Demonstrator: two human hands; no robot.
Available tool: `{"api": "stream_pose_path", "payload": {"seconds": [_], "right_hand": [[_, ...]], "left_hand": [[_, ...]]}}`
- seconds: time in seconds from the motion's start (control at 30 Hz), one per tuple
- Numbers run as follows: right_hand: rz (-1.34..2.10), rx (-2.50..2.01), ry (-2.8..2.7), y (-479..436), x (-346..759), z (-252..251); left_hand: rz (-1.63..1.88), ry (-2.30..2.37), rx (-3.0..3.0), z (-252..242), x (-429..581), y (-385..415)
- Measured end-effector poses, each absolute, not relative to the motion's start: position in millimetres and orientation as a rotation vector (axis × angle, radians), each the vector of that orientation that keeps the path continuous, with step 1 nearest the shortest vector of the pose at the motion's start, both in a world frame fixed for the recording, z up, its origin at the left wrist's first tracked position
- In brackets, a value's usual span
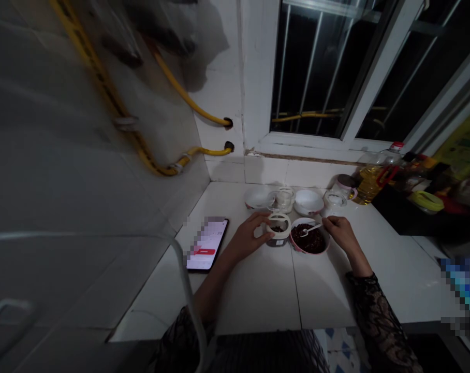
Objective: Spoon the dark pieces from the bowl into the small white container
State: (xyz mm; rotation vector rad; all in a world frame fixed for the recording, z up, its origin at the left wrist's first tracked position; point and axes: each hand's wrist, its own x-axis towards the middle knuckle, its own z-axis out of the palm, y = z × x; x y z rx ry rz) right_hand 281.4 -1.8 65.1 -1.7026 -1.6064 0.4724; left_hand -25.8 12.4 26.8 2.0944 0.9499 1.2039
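Note:
With fingers and thumb round its rim, my left hand (pixel 254 235) holds a small clear jar (pixel 278 240) with a white collar on the counter. Some dark contents show inside the jar. Right beside it stands a bowl (pixel 309 250) filled with a dark red-brown, grainy food (pixel 314 241). My right hand (pixel 339 232) pinches the handle of a white spoon (pixel 312 228), whose head rests on the food in the bowl. Whether the spoon is slotted or forked I cannot tell.
Behind stand two white bowls (pixel 308 201), a glass jar (pixel 284 199), another jar (pixel 335 201) and a mug (pixel 346 185). A lit phone (pixel 208 244) lies left. An oil bottle (pixel 369 181) and a dark rack (pixel 401 210) stand right. The window (pixel 308 67) is above.

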Motion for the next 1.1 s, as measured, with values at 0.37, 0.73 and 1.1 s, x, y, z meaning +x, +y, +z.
{"api": "stream_pose_path", "payload": {"seconds": [0.37,0.73,1.1], "right_hand": [[0.657,-1.656,-1.458,1,284,62],[0.749,-1.537,-1.329,0,269,74],[0.709,-1.572,-1.300,-1,271,72]], "left_hand": [[1.213,0.941,2.101,29,-26,12],[1.224,0.928,2.068,30,-26,11],[1.217,0.938,2.087,29,-26,12]]}}
